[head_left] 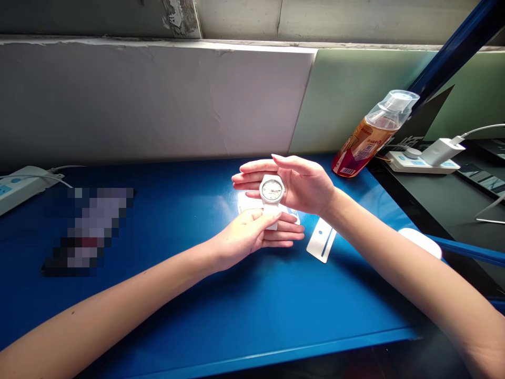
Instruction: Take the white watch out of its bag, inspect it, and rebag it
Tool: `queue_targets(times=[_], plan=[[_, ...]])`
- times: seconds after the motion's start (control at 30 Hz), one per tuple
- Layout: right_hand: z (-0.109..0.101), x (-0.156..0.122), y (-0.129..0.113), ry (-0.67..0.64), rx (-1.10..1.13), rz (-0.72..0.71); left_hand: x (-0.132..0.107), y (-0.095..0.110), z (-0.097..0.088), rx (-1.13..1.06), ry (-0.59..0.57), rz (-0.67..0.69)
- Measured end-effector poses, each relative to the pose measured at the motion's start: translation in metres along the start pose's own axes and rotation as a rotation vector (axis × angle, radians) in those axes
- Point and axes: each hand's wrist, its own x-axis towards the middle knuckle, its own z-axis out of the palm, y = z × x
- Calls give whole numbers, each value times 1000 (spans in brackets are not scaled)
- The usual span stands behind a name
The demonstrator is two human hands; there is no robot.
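Observation:
A white wristwatch (272, 190) with a round pale dial is held up over the blue desk, dial facing me. The thumb of my left hand (246, 234) presses its lower strap against the fingers, which stretch to the right. My right hand (302, 184) is open, palm toward me, fingers pointing left with the thumb on top. Its palm and fingers lie right behind the watch head; whether they touch it I cannot tell. Below the hands, a white card-like piece (292, 213) with blue print is mostly hidden.
A flat white piece with a slot (321, 241) lies by my right forearm. An orange-red bottle with a clear cap (369, 137) stands at the back right, near a power strip (424, 162). On the left are a pixelated dark object (89, 231) and another power strip (23, 184).

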Motion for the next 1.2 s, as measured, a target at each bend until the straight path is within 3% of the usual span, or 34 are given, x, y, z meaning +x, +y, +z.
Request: queue_targets(times=[0.2, 0.53, 0.67, 0.77, 0.87, 1.03, 1.2], plan=[[2, -1, 0, 62, -69, 26, 1, -1, -1, 13, -4, -10], [6, -1, -2, 59, -116, -1, -3, 5, 8, 137, 73, 52], [14, -17, -6, 214, -217, -117, -6, 11, 3, 425, 186, 242], [15, -38, -3, 336, -338, -235, -7, 14, -8, 916, 359, 450], [10, -57, 7, 412, -451, -296, -6, 12, -19, 1296, 390, 590], [0, -68, 30, 504, -741, -282, -1, -2, -28, 1518, 430, 713], [0, -67, 41, 514, -732, -286, 0, -12, -31, 1682, 418, 727]])
